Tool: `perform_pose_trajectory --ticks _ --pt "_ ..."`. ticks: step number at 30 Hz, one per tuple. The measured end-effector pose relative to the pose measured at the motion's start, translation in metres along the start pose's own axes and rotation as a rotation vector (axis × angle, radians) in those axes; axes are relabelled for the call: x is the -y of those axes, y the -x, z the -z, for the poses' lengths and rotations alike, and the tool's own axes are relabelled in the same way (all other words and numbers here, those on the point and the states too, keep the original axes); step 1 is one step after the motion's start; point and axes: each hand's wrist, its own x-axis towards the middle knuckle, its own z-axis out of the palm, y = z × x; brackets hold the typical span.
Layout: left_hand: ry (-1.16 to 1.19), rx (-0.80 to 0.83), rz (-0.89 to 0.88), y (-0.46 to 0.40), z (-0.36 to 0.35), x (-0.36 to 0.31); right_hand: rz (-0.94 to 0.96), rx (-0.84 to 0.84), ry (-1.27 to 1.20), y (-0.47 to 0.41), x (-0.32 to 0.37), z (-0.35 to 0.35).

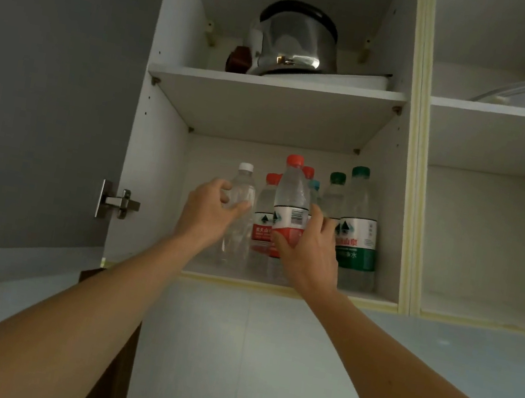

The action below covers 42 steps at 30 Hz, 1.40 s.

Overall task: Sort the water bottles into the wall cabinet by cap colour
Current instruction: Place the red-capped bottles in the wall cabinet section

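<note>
I am gripping the red-cap bottle (pixel 290 214) at its label with the right hand (pixel 309 252); left hand (pixel 208 212) fingers curling round the slick, light white-cap bottle (pixel 239 209)

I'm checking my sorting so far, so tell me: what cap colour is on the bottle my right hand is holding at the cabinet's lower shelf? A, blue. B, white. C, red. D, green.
C: the right hand grips the red-capped bottle by its red and white label, and its cap shows red above the others; the white-capped bottle is at the left hand instead.
</note>
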Motion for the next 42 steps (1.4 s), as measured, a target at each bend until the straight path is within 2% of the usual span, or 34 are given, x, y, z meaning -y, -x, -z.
perform_pose_trajectory --ticks 7,12,16,25,31,36,42 --pt "0.007 0.155 0.043 -0.020 -0.002 0.044 -0.036 -0.025 -0.022 0.002 0.000 -0.023" --pt "0.123 0.299 0.057 -0.027 -0.024 0.056 -0.036 -0.188 0.088 0.003 -0.005 -0.028" --pt "0.181 0.354 0.014 -0.029 -0.031 0.067 -0.144 -0.295 0.147 0.001 -0.009 -0.026" --pt "0.067 0.362 -0.057 -0.042 -0.034 0.078 -0.112 -0.420 0.242 0.005 -0.007 -0.026" --pt "-0.021 0.344 0.005 -0.048 -0.023 0.093 0.111 -0.413 0.215 0.013 -0.001 -0.028" --pt "-0.114 0.315 0.066 -0.057 -0.014 0.111 -0.104 -0.410 0.136 0.006 -0.002 -0.024" --pt "-0.311 0.295 0.079 -0.069 -0.014 0.131 -0.185 -0.352 0.124 0.003 -0.007 -0.026"
